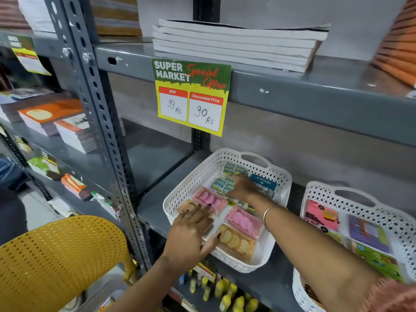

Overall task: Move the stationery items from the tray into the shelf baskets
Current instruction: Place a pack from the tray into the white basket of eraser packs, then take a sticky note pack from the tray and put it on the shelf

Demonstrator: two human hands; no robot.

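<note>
Centrally, low in the frame, a white perforated basket (198, 174) sits on a grey metal shelf (157, 203). It holds pink eraser packs (210, 200), tan packs (236, 240) and small blue-striped packets (224, 184). Reaching in from the lower right, the right hand (242, 188) lies on the blue packets; whether its fingers grip cannot be told. The left hand (190, 228) rests flat, fingers spread, over the basket's near left corner. A second white basket (315, 192) at right holds colourful packs.
</note>
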